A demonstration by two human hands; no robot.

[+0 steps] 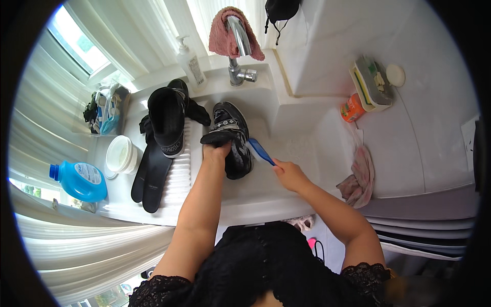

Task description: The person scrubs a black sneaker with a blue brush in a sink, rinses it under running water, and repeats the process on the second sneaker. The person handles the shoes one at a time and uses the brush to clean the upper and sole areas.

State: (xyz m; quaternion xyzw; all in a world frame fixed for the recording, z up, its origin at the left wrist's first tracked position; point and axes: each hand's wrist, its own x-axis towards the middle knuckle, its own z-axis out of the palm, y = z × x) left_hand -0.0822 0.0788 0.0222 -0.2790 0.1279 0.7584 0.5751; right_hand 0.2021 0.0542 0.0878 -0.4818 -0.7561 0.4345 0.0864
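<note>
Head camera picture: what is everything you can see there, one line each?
Black shoe with pale markings: one, in the white sink, gripped by the left hand.
Blue-handled brush: one, against that shoe, held by the right hand.
Second black shoe: one, on the ribbed drainboard, left of the sink.
Black insoles: two, beside it.
White sink: one, centre.
Chrome tap: one, behind the sink, pink cloth draped over it.
White pump bottle: one, left of the tap.
Blue detergent bottle: one, lying far left.
White tub: one, beside the insoles.
Pink rag: one, right counter.
Orange container: one, right.
Left hand: on the shoe.
Right hand: holding the brush.
</note>
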